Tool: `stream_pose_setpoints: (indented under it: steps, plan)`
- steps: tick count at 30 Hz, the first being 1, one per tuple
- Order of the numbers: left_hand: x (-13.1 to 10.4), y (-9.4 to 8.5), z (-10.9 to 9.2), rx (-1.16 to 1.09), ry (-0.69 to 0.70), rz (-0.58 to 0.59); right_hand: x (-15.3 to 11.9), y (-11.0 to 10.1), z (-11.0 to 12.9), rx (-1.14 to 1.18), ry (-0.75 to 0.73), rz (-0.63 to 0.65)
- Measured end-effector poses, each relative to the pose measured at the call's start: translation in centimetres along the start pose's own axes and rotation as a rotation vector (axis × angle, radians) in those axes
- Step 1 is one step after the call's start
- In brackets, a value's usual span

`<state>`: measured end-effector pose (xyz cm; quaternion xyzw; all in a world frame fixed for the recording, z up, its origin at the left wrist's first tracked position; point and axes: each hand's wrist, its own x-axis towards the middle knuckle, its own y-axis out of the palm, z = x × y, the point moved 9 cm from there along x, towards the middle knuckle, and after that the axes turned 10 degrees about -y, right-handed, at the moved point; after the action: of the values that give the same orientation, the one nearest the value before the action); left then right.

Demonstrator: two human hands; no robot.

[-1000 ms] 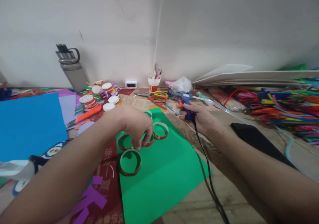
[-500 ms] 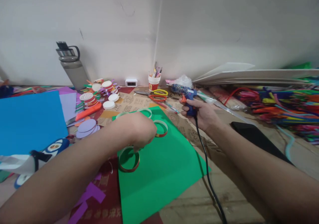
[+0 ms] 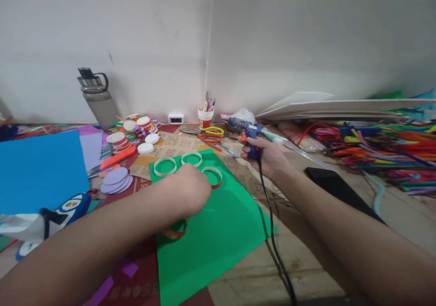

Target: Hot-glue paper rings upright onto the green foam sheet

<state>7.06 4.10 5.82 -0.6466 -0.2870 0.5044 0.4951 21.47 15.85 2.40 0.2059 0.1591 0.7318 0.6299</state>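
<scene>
My left hand (image 3: 194, 189) is curled low over a green sheet (image 3: 218, 233). Its fingers point down behind the back of the hand, so what they grip is hidden. Paper rings stand on the sheet around it: one ring (image 3: 165, 166) at the left, another ring (image 3: 191, 159) behind, and a third ring (image 3: 216, 184) by the knuckles. A red-edged ring (image 3: 175, 234) lies nearer, partly covered by my forearm. My right hand (image 3: 267, 154) is wrapped round a blue glue gun (image 3: 254, 135), fingers by its orange trigger, held off the sheet with the nozzle towards the left.
The glue gun's black cord (image 3: 272, 233) trails across the cardboard. Behind lie scissors (image 3: 207, 135) and a pen cup (image 3: 205, 117). Purple discs (image 3: 116, 179), an orange cutter (image 3: 117, 157) and a blue sheet (image 3: 41, 170) are left; a phone (image 3: 340, 190) and pipe cleaners (image 3: 381, 156) right.
The whole view has shifted a little. My left hand has moved slightly nearer, uncovering the rings behind it while hiding more of the near ring. The glue gun stays in my right hand.
</scene>
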Motion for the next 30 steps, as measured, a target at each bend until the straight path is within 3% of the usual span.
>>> stream_pose_setpoints:
  steps: [2, 4, 6, 11, 14, 16, 18, 20, 22, 30]
  plan:
    - [-0.2, -0.3, 0.2, 0.210, -0.007, 0.067, -0.1, 0.0, 0.1, -0.001, -0.004, -0.007]
    - [-0.4, -0.8, 0.9, 0.183, 0.043, 0.148, -0.1, 0.0, 0.3, -0.007, -0.007, -0.007]
    - [-0.3, -2.2, 1.8, 0.081, 0.143, 0.144, 0.0, 0.1, 0.3, -0.014, -0.016, 0.002]
    - [2.6, -5.6, 7.3, -0.153, 0.060, -0.067, 0.5, 0.0, 0.2, -0.001, -0.035, 0.007]
    - [4.6, -5.3, 9.4, -0.326, -0.057, -0.136, 0.6, -0.1, 0.0, -0.021, -0.022, 0.007]
    - [5.9, -4.5, 9.7, -0.453, -0.087, -0.142, 0.6, 0.0, 0.1, -0.029, -0.020, 0.011]
    - [6.9, -4.5, 10.1, -0.520, -0.155, -0.247, 0.5, 0.0, 0.0, -0.032, -0.011, 0.000]
    - [7.7, -5.0, 10.4, -0.484, -0.222, -0.377, 0.5, -0.1, 0.0, -0.040, -0.008, -0.015]
    - [8.7, -5.3, 10.3, -0.424, -0.257, -0.434, 0.4, 0.0, 0.0, -0.051, -0.016, -0.015]
    - [12.4, -4.2, 9.7, -0.245, -0.261, -0.385, 0.4, 0.2, 0.0, -0.040, -0.053, -0.007]
